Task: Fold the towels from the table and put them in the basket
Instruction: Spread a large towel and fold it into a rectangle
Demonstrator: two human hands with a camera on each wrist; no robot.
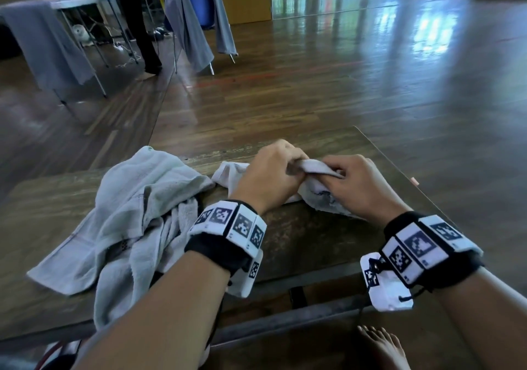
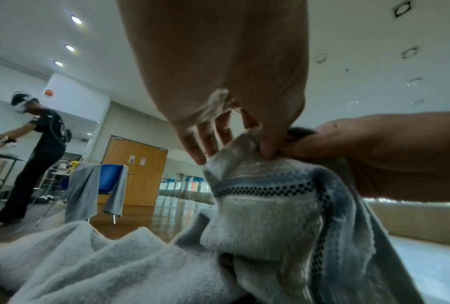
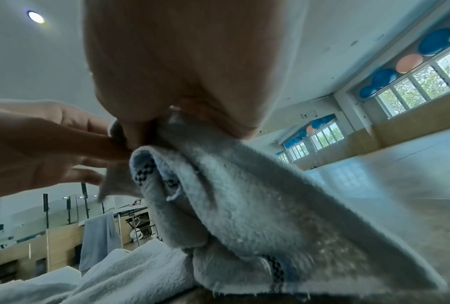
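Observation:
A small white towel [image 1: 316, 167] with a blue checked stripe lies bunched at the far middle of the wooden table [image 1: 299, 241], one edge lifted. My left hand [image 1: 285, 164] pinches that edge between thumb and forefinger, the other fingers spread. My right hand [image 1: 339, 170] grips the same edge right beside it. In the left wrist view the left hand [image 2: 266, 151] pinches the towel [image 2: 265, 222], with the right hand [image 2: 374, 156] alongside. The right wrist view has the right hand [image 3: 182, 123] holding the towel [image 3: 244, 205]. A crumpled pile of pale towels [image 1: 128, 212] lies on the table's left. No basket is seen.
The table's right edge [image 1: 399, 170] runs close to my right hand. Beyond is shiny wooden floor. Far left stand a person [image 1: 137, 21], a folding table draped with a grey towel [image 1: 42, 35] and a blue chair [image 1: 199, 1] hung with grey towels. My bare foot [image 1: 382, 347] is below.

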